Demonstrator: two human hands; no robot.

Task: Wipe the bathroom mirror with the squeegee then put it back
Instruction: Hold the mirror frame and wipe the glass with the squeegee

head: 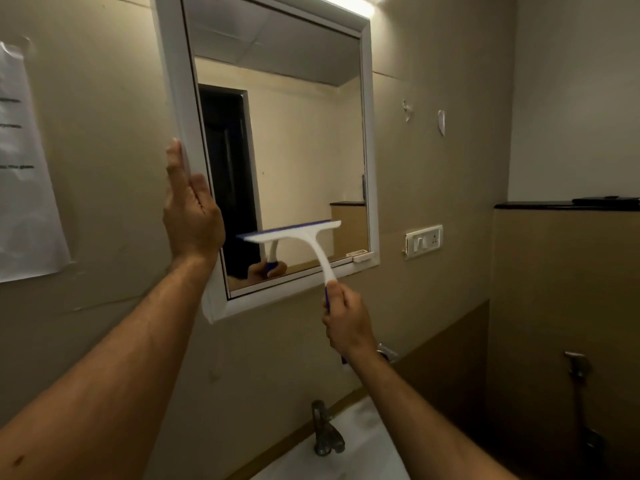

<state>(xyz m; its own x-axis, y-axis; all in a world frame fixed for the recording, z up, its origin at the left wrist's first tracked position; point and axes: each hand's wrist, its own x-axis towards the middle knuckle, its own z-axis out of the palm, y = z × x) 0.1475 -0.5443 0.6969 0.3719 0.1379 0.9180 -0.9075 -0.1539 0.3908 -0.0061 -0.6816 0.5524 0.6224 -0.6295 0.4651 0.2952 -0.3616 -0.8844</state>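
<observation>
Nearest, at the bottom edge, a white sink [367, 448] with a dull metal tap [325, 431] sits below both forearms. The right hand [348, 323] is closed in a fist around the blue grip of the squeegee [304, 242], fingers curled tight on the handle. The white neck curves up and left from that fist to the blade, which lies almost level, tilted slightly up at its right end, against the lower part of the mirror [304, 150] glass; its blue rubber edge faces up. The reflection of the handle and fist shows just beneath the blade.

The left hand [190, 209] is flat and upright against the mirror's white frame [173, 81] on its left side, fingers pressed together and pointing up, palm on the frame edge, gripping nothing.

On the wall, a paper sheet [27, 174] hangs at far left. Right of the mirror is a white switch plate [424, 241], and beyond it a dark ledge [554, 205]. A spray hose [576, 368] hangs low at the right.
</observation>
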